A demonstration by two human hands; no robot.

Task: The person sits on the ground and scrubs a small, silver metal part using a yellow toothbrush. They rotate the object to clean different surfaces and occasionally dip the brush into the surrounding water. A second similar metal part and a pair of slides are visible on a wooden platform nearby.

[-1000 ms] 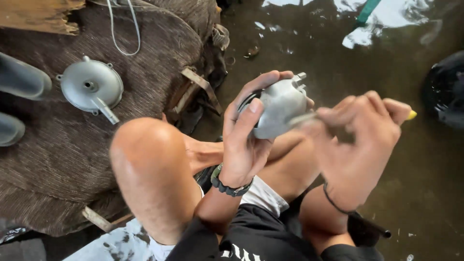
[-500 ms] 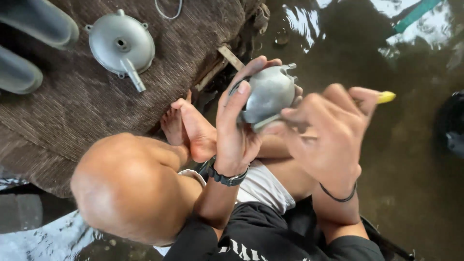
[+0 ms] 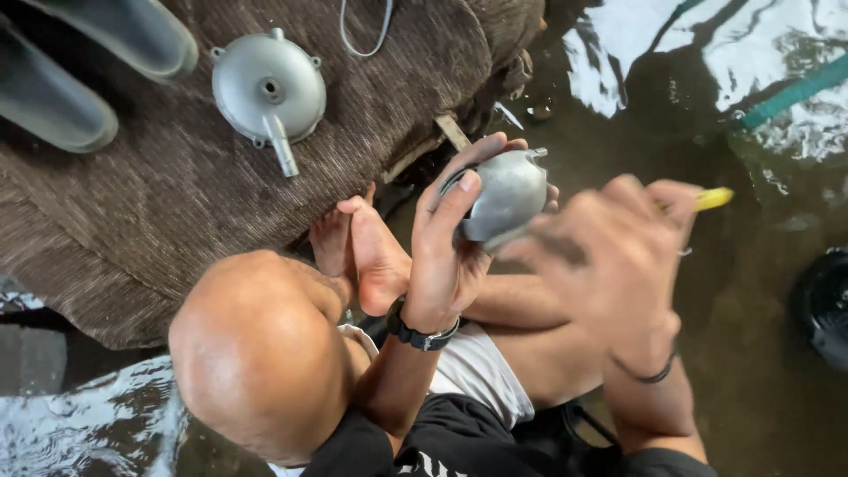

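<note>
My left hand [image 3: 446,256] grips a rounded grey metal casting [image 3: 508,194] with lugs on its far edge, held up in front of me above my crossed legs. My right hand [image 3: 618,265] is blurred with motion and closed around a thin tool with a yellow handle end [image 3: 712,199]; its tip meets the lower edge of the casting. My bare knee [image 3: 256,353] and foot [image 3: 375,252] lie just below the left hand.
A brown ribbed mat [image 3: 132,194] on the left carries a round grey metal cover with a spout [image 3: 269,88], two dark sandals [image 3: 79,71] and a white cord [image 3: 367,35]. The floor [image 3: 760,291] is wet and dark, with a teal hose [image 3: 795,93] and a black object [image 3: 826,305] at right.
The view swung left and down, so the mat, cover and sandals shifted rightward. My right hand keeps working the tool against the casting; my left hand's grip stays the same.
</note>
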